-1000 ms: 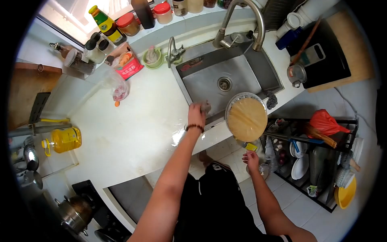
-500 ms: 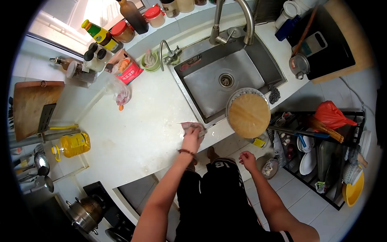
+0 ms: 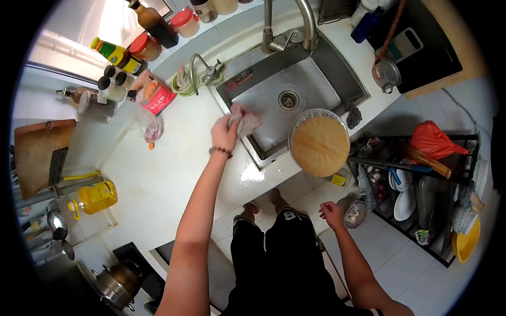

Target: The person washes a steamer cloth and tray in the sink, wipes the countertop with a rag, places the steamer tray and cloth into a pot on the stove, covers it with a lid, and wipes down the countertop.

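Cloth (image 3: 246, 120) gripped by closed left fingers (image 3: 231, 127); right fingers (image 3: 327, 208) half-curled, empty; tan disc (image 3: 320, 146) overlaps sink (image 3: 315, 79).

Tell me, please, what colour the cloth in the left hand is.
The cloth looks greyish pink, though blurred, in the head view.

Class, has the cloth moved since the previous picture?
Yes: the cloth has moved back along the sink, from beside its near corner to its left rim.

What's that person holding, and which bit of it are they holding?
A pinkish-grey cloth, held in the left hand by its near side; the rest sticks out loosely. The right hand looks empty.
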Demonstrator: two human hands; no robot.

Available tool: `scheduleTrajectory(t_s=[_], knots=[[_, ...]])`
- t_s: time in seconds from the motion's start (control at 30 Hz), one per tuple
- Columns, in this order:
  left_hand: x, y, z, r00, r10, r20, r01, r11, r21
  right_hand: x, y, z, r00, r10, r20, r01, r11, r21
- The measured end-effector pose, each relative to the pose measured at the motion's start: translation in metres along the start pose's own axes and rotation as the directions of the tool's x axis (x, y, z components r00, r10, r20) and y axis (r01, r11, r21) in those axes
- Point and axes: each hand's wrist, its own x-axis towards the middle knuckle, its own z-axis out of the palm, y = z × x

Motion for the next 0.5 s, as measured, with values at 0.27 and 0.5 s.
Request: scheduleTrajectory(t_s=[0.27,0.5], knots=[[-0.147,-0.035,-0.054,0.951,-0.308,0.004,0.308,0.951,0.001,0.01,-0.003,0.019,0.994,-0.01,0.112,0.01,1.0,0.0],[-0.225,-0.055,-0.089,0.989,-0.112,0.094,0.099,0.986,0.134,0.005,-0.106,0.095,0.899,-0.36,0.249,0.427,0.843,-0.326]])
